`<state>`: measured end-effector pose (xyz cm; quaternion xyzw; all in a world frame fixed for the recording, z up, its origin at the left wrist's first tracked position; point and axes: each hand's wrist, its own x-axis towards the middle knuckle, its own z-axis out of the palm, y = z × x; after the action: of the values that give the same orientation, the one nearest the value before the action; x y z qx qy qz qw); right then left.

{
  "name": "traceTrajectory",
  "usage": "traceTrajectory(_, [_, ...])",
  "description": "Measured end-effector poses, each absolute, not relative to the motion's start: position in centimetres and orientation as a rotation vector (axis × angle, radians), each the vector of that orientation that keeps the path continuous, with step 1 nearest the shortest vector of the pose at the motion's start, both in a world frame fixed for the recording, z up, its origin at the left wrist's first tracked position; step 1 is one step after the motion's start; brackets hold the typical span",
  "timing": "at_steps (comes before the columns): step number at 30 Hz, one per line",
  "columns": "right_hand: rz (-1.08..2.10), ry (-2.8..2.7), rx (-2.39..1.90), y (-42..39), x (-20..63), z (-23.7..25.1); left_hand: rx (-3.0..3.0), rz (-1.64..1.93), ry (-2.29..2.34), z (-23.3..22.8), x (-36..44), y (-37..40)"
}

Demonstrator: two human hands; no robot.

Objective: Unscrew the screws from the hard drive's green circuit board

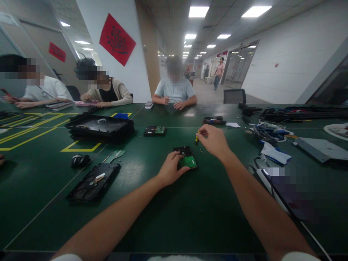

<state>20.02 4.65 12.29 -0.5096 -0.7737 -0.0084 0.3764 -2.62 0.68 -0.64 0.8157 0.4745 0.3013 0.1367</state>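
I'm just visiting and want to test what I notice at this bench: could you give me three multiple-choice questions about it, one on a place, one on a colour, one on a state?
1. Where does the opened black hard-drive case lie?
A. left of the left hand
B. right of the right hand
C. on the black tray stack

2. What colour is the circuit board on the small drive under the left hand?
A. red
B. green
C. white

3. What is the right hand doing?
A. lying flat and open
B. pinching a small yellow-and-black screwdriver
C. gripping a cable

Answers: 1 A, it sits on the dark green table on the left side. 2 B, the board's exposed face is green. 3 B, the fingers close on the tool above the drive.
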Motion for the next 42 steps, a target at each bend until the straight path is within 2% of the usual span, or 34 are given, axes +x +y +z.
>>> traceTrajectory(13, [0.063,-1.935,-1.292,4.77,19.95,12.08,2.360,0.871,1.381,-0.83,-2.58,0.77])
traceTrajectory(42, [0.039,-1.955,-1.288,4.52,19.84,12.47,2.365,0.871,1.377,-0.88,-2.58,0.75])
